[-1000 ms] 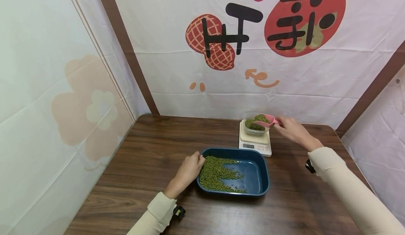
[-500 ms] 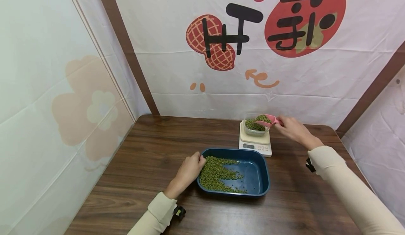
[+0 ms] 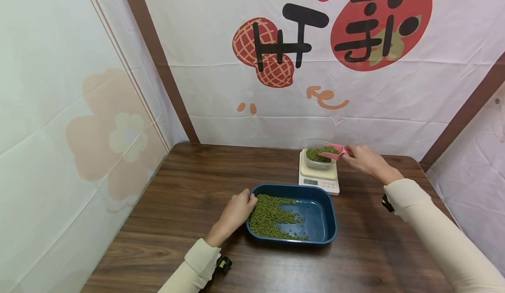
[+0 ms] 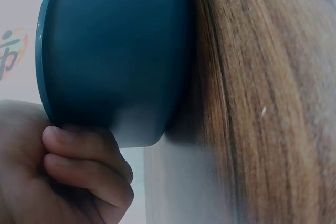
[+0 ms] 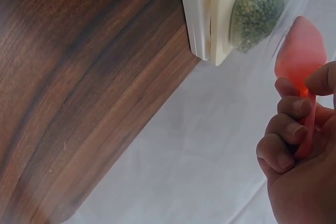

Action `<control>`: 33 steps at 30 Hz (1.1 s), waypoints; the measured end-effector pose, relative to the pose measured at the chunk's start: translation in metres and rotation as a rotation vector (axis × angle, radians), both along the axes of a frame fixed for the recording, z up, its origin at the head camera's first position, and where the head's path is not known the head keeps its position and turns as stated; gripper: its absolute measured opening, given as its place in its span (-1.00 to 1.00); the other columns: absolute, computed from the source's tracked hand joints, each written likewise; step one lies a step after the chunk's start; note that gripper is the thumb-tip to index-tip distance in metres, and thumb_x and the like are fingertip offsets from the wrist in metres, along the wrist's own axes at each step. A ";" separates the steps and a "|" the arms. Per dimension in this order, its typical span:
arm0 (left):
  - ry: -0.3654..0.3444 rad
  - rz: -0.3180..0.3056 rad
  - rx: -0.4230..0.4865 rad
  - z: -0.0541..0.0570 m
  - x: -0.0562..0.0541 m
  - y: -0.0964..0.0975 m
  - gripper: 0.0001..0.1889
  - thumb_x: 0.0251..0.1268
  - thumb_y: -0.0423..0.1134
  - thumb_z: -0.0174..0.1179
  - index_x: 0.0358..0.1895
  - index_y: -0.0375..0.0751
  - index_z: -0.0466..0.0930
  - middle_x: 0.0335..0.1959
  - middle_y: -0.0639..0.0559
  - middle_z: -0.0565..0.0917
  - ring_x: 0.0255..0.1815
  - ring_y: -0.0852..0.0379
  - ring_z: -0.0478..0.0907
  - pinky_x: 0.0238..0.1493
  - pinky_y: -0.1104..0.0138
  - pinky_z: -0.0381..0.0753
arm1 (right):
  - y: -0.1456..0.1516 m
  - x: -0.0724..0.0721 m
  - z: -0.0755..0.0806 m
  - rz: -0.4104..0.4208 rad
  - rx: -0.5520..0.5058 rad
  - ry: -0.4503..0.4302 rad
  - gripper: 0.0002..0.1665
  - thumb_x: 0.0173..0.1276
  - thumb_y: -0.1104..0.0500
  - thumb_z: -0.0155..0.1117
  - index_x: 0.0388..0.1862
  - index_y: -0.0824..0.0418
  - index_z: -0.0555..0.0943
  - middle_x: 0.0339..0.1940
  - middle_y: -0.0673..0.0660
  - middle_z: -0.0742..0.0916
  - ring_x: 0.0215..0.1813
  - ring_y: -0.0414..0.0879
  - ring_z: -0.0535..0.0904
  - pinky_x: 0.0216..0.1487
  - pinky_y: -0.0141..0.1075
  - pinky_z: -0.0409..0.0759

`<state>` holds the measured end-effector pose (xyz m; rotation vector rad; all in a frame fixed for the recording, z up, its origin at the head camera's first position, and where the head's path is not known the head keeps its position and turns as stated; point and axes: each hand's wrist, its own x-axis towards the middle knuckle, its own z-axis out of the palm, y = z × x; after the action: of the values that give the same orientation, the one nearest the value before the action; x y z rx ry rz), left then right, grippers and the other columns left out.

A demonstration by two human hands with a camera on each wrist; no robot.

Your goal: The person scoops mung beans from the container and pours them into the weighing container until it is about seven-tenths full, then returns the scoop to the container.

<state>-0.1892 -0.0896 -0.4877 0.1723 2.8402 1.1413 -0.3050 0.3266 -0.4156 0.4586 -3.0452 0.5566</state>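
My right hand (image 3: 364,159) grips the handle of a pink scoop (image 5: 300,56), its fingers wrapped round it in the right wrist view. The scoop's mouth reaches over the rim of a clear plastic container (image 3: 320,165), with green mung beans (image 3: 315,154) at its lip and inside the container. Under the container is a white kitchen scale (image 3: 307,189). At the left end of a blue basin (image 3: 330,214), my left hand (image 3: 236,209) holds the rim with curled fingers, seen against the basin's outer wall (image 4: 121,51) in the left wrist view. More mung beans (image 3: 268,217) lie heaped in the basin's left half.
The brown wooden table (image 3: 189,240) carries the basin at its middle and the scale near its back edge. A printed white cloth (image 3: 213,74) hangs close behind the table, and another cloth (image 3: 51,153) hangs along the left.
The heap of mung beans on the scoop has shrunk and sunk down toward the beans in the container. My left hand and the basin stay where they were.
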 end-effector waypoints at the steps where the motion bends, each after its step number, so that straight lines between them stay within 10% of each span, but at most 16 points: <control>1: -0.002 0.000 0.000 0.000 0.000 0.000 -0.67 0.70 -0.21 -0.05 -0.41 -0.10 0.28 -0.63 0.12 0.20 -0.65 0.20 0.09 -0.55 0.37 0.11 | 0.000 0.000 0.000 0.001 0.003 -0.003 -0.77 0.61 0.11 0.12 -0.15 0.28 0.55 -0.54 0.06 0.41 -0.48 -0.08 0.36 -0.41 -0.21 0.29; 33: -0.068 0.008 0.043 0.003 -0.002 -0.005 -0.61 0.74 -0.11 -0.04 -0.44 -0.09 0.30 -0.64 0.10 0.30 -0.68 0.17 0.21 -0.58 0.33 0.24 | 0.000 -0.003 0.017 0.042 0.054 -0.036 -0.75 0.59 0.13 0.15 -0.16 0.29 0.64 -0.62 0.00 0.34 -0.55 -0.13 0.22 -0.43 -0.22 0.24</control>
<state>-0.1909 -0.0948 -0.4843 0.1227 2.7613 1.1871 -0.3075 0.3265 -0.3989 0.5215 -3.0984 0.4901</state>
